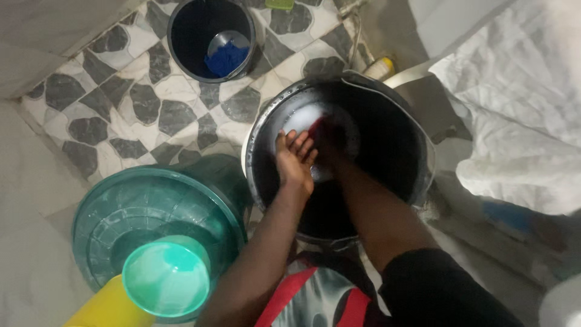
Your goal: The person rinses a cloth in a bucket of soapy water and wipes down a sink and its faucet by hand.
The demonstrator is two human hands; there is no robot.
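Both my arms reach down into a large black bucket (399,151) holding foamy water. My left hand (295,158) is inside the bucket with its fingers spread flat over the suds and holds nothing that I can see. My right hand (330,142) sits just beyond it, deep in the foam, and appears closed on a dark red cloth (322,128). The hand is blurred and partly under the suds.
A green basin (109,206) stands at the lower left with a small green bowl (166,275) over a yellow container (97,309). A smaller black bucket (181,36) with a blue item stands at the top. White sacking (520,103) fills the right side. The floor is stone-patterned tile (139,103).
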